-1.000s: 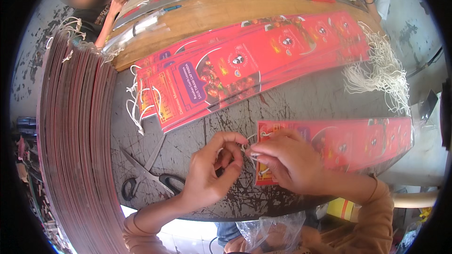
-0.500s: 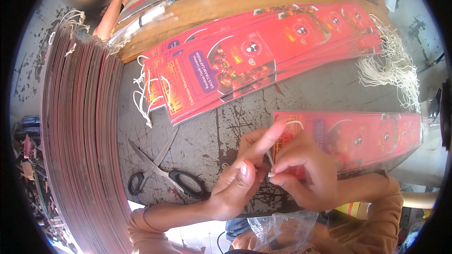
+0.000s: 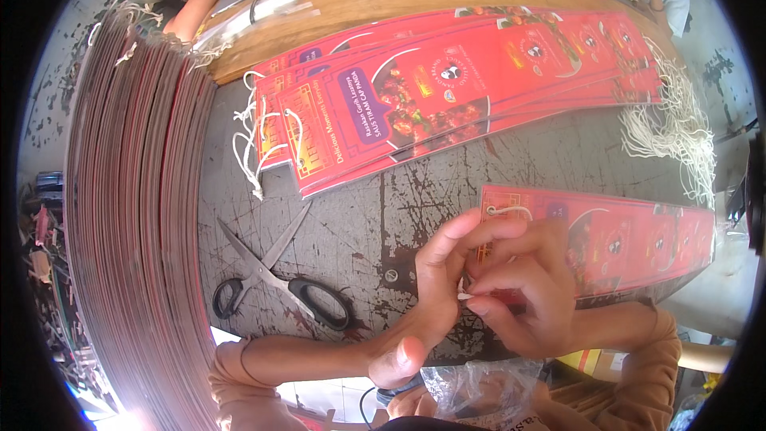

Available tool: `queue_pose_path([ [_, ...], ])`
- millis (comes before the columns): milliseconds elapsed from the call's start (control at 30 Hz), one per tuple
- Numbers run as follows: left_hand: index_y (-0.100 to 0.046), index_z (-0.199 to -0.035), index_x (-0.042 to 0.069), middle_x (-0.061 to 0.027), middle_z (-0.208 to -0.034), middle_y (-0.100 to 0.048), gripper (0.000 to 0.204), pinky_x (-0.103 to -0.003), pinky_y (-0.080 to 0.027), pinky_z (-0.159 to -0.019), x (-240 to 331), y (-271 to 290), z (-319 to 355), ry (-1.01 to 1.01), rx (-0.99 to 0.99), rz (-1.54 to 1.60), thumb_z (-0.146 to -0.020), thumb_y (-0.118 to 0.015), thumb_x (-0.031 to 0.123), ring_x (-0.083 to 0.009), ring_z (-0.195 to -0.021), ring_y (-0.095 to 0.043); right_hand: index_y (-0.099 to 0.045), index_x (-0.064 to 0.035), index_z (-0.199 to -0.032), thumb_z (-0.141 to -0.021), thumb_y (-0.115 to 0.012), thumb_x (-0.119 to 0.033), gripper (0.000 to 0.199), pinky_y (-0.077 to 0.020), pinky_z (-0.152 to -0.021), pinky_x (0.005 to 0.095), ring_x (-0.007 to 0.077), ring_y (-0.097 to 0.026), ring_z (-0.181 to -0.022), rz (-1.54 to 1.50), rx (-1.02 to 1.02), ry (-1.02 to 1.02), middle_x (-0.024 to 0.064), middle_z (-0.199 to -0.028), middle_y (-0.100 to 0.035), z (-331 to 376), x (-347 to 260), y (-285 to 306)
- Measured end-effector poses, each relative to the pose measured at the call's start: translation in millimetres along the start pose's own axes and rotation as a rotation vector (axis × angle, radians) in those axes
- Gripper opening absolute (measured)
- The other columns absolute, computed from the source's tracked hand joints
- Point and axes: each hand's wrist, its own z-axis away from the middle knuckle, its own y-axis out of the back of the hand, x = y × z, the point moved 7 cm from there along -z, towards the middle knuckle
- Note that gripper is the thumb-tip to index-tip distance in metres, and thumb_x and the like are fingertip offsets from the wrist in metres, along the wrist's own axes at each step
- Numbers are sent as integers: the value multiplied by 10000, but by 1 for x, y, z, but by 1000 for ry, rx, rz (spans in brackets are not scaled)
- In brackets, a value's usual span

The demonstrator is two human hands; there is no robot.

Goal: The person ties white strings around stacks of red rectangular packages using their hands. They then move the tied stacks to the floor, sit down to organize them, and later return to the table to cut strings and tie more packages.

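My right hand point(image 3: 531, 299) pinches the short end of a white string point(image 3: 464, 296) between thumb and fingertips. My left hand point(image 3: 435, 291) is beside it, thumb spread well apart and fingers reaching up and across behind the right fingertips. Whether the left fingers touch the string is hidden. Under my hands lies a long red printed card point(image 3: 638, 243) with a string loop point(image 3: 511, 209) through the eyelet at its left end; the right hand covers part of it. Black-handled scissors point(image 3: 263, 271) rest with blades apart to the left of my hands.
A fanned pile of red printed cards point(image 3: 431, 88) with white strings at its left end lies farther back. A bundle of loose white strings point(image 3: 674, 128) hangs at its right. A tall stack of cards point(image 3: 136, 223) stands at the left. Other people's arms point(image 3: 203, 0) show at the far side.
My left thumb has swung down and away from the string, and the left fingers have stretched up and to the right. The right hand keeps its pinch. The whole view has shifted slightly.
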Motion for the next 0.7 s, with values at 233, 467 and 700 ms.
queue_pose_path([
  [233,79,-1397,105,-322,-1375,-142,1060,-318,-294,-883,-2,-3,-1,-53,-26,15,-675,-138,850,-287,-1143,-365,-640,-123,-769,-588,-778,-115,227,-346,-693,339,222,-447,-824,56,97,27,27,-884,-524,4,1,3],
  [467,99,-1398,131,-321,-1401,-62,1049,-341,-283,-945,1,1,1,-89,-93,-22,-679,-165,848,-302,-1222,-311,-644,-106,-779,-572,-775,-115,245,-355,-736,354,249,-474,-867,97,62,93,48,-950,-543,0,-5,4],
  [700,-30,-1356,131,-268,-1365,-124,954,-354,-305,-930,-2,-2,4,10,19,0,-665,-285,738,-265,-1149,-365,-628,-109,-774,-559,-755,-67,253,-371,-731,376,251,-473,-877,15,30,74,48,-931,-514,-1,0,4],
])
